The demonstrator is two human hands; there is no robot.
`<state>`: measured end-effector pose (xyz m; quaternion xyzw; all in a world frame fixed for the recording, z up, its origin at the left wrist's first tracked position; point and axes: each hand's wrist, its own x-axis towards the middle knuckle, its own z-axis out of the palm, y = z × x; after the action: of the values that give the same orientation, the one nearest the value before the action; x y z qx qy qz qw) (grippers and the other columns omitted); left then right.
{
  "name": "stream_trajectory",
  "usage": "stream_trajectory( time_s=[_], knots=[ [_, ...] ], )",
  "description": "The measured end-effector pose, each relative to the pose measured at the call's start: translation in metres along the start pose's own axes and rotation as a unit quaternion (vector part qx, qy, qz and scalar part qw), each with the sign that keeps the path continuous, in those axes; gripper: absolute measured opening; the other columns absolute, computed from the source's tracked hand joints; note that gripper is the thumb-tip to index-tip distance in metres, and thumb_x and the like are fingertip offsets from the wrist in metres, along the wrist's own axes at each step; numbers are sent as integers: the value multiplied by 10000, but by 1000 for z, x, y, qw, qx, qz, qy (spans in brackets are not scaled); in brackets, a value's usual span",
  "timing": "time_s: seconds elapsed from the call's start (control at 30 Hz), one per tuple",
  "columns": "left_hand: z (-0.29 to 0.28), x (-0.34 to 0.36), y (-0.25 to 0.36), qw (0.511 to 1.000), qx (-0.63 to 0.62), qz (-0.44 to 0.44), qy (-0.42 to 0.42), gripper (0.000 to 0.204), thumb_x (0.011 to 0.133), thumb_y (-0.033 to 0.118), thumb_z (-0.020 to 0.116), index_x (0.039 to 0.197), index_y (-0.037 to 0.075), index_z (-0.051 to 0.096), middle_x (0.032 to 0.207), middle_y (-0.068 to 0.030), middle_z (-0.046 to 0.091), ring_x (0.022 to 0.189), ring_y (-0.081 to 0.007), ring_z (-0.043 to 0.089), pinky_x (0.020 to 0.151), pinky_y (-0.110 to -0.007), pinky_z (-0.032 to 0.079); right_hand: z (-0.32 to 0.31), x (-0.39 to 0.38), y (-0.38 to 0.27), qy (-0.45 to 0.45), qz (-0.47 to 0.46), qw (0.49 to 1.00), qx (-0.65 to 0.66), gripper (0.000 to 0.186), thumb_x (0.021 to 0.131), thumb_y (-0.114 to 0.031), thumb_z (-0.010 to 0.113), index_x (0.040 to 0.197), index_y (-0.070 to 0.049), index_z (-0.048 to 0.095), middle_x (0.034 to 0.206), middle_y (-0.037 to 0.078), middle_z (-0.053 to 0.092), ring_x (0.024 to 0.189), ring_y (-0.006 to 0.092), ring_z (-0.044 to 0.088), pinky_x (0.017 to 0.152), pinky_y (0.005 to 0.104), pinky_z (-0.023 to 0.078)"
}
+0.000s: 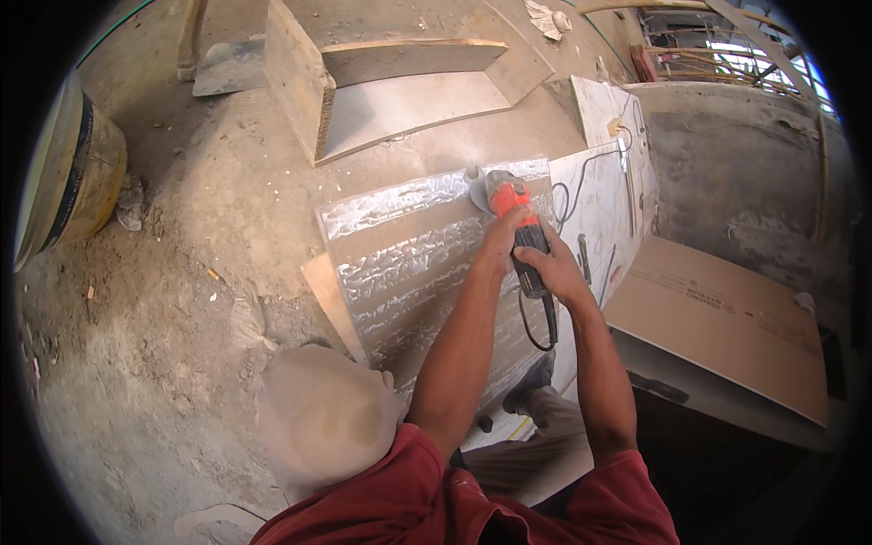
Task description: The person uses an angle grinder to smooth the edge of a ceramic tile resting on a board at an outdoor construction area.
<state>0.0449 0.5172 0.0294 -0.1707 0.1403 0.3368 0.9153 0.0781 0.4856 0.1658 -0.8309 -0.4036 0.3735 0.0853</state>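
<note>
Item, the left hand [503,234]: we find its forearm reaching up and slightly to the right from a maroon sleeve, arm nearly straight, the fingers clasped about the forward, red part of an angle grinder [513,198]. Item, the right hand [557,266]: we see its forearm leaning up and to the left, the hand wrapped about the black rear body of the same tool, just behind the left. Item, the grinder: red and black, its grey disc [480,193] at the far edge of a brown panel [401,236] striped with wrinkled silvery bands; whether disc and panel touch we cannot tell. A black cord [538,344] loops from the tool's rear end. Markings: we note dark printed lettering and small symbols on a flat brown board [727,354] lying to the right. To the left stands a yellowish bucket [95,182] with a dark band, on which we can read nothing. On the grinder's casing, we make out no legible label.
</note>
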Motion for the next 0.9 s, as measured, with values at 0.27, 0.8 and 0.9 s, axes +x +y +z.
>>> stream_trajectory(
  time_s=[0.27, 0.8, 0.9],
  knots=[
    [0, -1, 2, 1000, 24, 16, -3, 270, 858, 262, 694, 983, 35, 619, 818, -62, 626, 669, -178, 641, 597, -324, 535, 6, -2, 4, 5, -16, 999, 44, 818, 832, -162, 679, 1528, 6, 281, 1087, 85, 617, 882, 146, 586, 762, 268, 489],
    [4, 5, -3, 1000, -8, -6, 0, 302, 890, 257, 663, 1064, 20, 594, 871, -79, 640, 714, -200, 654, 644, -344, 559, -10, 9, 7, 1, 9, 1000, -12, 849, 792, -253, 710, 1493, 37, 329, 1160, 176, 640, 1019, 219, 628, 892, 310, 483],
    [0, 7, -2, 1000, -25, 0, -12, 280, 889, 246, 664, 1034, 10, 619, 864, -72, 642, 707, -198, 649, 643, -338, 550, -8, 9, 5, -1, 8, 999, -31, 859, 782, -272, 712, 1493, 28, 336, 1157, 188, 645, 1033, 237, 633, 910, 321, 479]
  ],
)
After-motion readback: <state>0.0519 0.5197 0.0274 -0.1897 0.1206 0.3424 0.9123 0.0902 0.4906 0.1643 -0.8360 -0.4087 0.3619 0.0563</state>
